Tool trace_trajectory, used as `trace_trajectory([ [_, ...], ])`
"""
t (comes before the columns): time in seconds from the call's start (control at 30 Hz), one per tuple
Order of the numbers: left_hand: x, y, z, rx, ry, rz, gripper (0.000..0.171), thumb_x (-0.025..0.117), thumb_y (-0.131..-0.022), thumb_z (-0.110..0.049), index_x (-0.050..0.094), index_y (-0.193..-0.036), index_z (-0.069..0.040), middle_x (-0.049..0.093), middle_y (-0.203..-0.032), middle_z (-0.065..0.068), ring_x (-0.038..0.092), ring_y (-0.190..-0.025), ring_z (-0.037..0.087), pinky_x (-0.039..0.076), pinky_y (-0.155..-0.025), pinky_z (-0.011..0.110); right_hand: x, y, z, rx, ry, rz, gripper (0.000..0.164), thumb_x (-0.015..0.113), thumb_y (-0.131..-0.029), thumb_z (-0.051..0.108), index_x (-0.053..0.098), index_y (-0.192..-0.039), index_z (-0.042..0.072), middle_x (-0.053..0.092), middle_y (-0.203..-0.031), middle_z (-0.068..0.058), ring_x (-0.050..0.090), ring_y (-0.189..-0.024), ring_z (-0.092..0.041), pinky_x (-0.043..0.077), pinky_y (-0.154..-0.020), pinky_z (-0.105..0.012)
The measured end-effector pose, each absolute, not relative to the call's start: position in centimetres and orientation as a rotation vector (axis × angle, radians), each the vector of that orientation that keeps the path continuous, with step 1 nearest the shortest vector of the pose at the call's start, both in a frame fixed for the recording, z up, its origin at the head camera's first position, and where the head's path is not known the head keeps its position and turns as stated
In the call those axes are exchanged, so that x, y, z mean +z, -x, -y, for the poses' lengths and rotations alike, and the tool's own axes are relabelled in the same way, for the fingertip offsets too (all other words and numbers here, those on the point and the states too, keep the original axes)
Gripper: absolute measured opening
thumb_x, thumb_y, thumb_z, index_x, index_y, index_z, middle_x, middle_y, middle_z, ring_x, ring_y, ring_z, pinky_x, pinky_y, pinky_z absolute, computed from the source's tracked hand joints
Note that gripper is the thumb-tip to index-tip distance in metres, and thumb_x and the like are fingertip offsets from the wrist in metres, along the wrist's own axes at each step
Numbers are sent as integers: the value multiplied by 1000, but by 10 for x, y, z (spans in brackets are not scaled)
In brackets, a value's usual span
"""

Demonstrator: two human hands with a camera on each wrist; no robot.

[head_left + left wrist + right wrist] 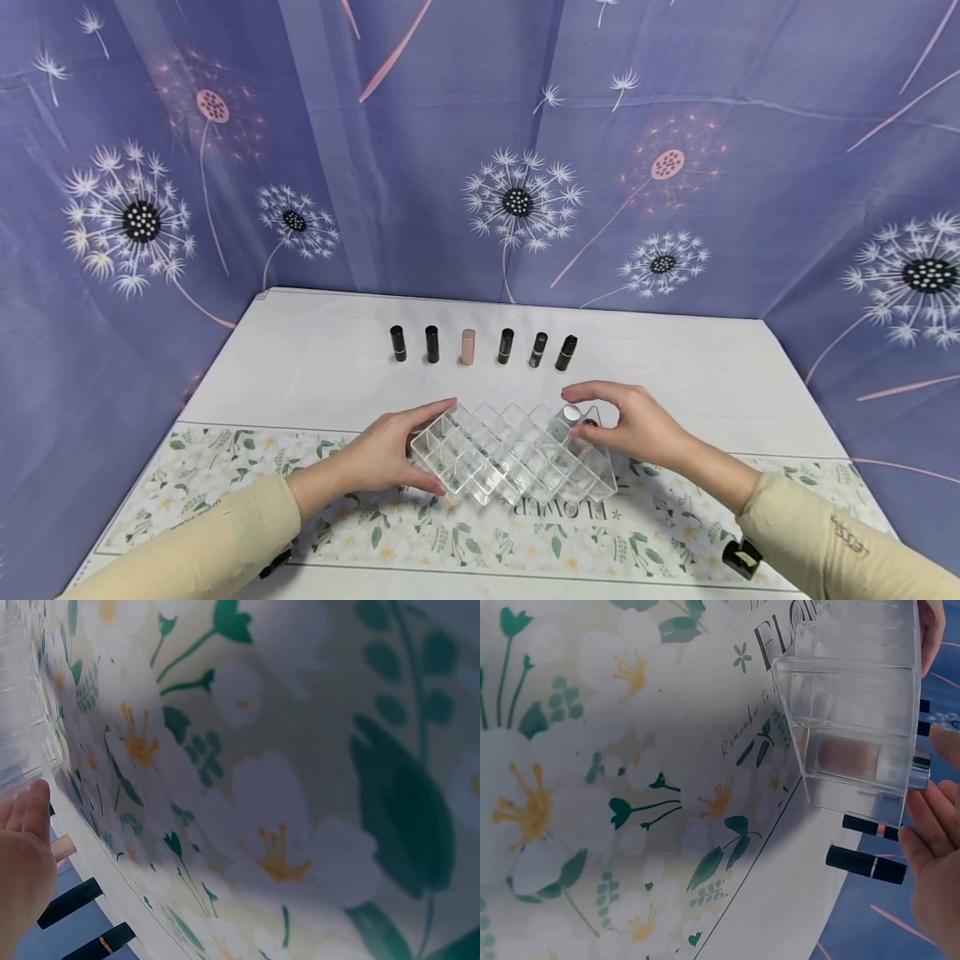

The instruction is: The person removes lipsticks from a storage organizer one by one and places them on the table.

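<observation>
A clear lipstick organizer (517,458) with diamond-shaped compartments stands on the floral mat. My left hand (382,450) grips its left end, fingers at the back corner and thumb at the front. In a right-end compartment stands a silver-capped lipstick (572,414); its pinkish body shows through the wall in the right wrist view. My right hand (633,425) is around that cap, with thumb and index finger spread apart. A small dark-red round spot shows beside the thumb, too small to identify. Behind the organizer, several lipsticks (468,347) stand in a row, black ones and one pink.
The white table (315,350) carries a floral mat (420,542) with printed lettering. A purple dandelion curtain (420,167) hangs behind and at both sides. Near the right sleeve, a small black object (741,557) is partly visible.
</observation>
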State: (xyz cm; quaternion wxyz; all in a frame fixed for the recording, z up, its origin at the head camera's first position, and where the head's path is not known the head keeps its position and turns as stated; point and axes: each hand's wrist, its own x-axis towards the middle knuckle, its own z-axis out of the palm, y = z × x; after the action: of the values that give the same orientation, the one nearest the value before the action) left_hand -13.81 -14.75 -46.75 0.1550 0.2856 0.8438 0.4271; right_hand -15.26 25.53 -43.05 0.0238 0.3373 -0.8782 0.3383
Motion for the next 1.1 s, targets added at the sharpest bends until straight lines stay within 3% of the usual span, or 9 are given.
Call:
trace_trajectory([
  [0.13,-467,138,148,1220,-819,-2419,120,102,-70,-40,37,-168,-14,45,-167,6,52,-147,33,48,-118,47,-431,153,-254,1039,-1058,2700,44,89,-88,11,75,-130,14,77,-129,1,74,-118,-22,64,-90,-50],
  [0.33,-467,138,148,1208,-823,-2425,119,102,-70,-39,37,-168,-15,46,-167,5,52,-147,33,47,-118,48,-431,154,-253,1038,-1074,2677,41,89,-87,6,76,-125,12,78,-123,1,75,-113,-20,64,-88,-52],
  [0.8,-468,139,148,1208,-829,-2425,120,101,-70,-43,37,-168,-15,46,-167,5,52,-146,33,48,-118,48,-428,155,-250,962,-1117,2699,40,87,-88,5,75,-125,15,78,-119,0,75,-108,-18,66,-85,-46],
  [1.1,-468,139,149,1201,-832,-2432,120,100,-70,-45,37,-168,-14,46,-167,5,53,-146,32,48,-118,48,-431,154,-249,951,-1195,2624,43,85,-86,-4,74,-124,13,79,-114,-1,76,-102,-18,65,-72,-37],
])
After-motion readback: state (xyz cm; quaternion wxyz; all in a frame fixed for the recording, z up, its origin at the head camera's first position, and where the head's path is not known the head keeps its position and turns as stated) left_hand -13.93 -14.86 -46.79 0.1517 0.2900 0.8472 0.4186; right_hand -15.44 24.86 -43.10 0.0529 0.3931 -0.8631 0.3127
